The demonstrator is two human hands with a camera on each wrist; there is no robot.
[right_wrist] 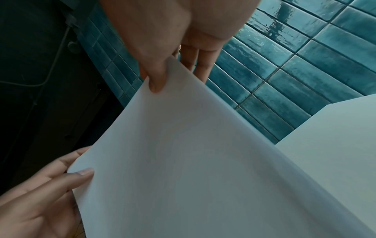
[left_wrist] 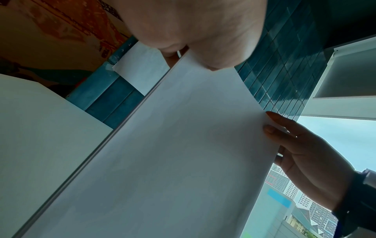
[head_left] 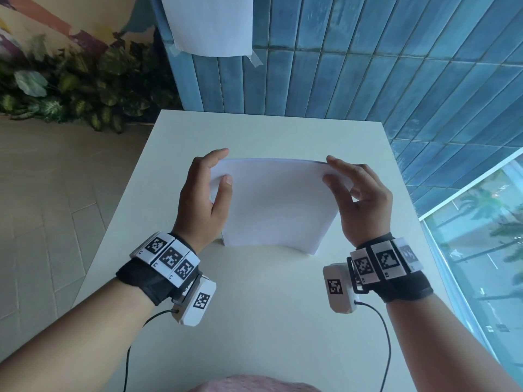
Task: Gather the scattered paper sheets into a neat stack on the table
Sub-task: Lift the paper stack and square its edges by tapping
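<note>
**Operator:** Status of grip and workpiece?

**Instructor:** Bundle of plain white paper sheets (head_left: 271, 202) held on edge, near edge resting on the white rectangular table (head_left: 254, 321), far edge raised. Left hand (head_left: 203, 193) pinching the left side, thumb on the near face, fingers behind. Right hand (head_left: 359, 199) pinching the right side likewise. No loose sheets visible elsewhere on the table.

**Operator:** Procedure for squaring?

**Instructor:** Likely step: jogging the edges flush. Loosen both pinches slightly; tap the near edge on the table; let sheets settle. Avoid squeezing hard, since the bundle already bows between the hands. Rotate and tap a side edge next. Lower flat, supporting both sides, near the table centre.

**Operator:** Risk?

**Instructor:** Slack grip: sheets fanning or slipping sideways.
</note>
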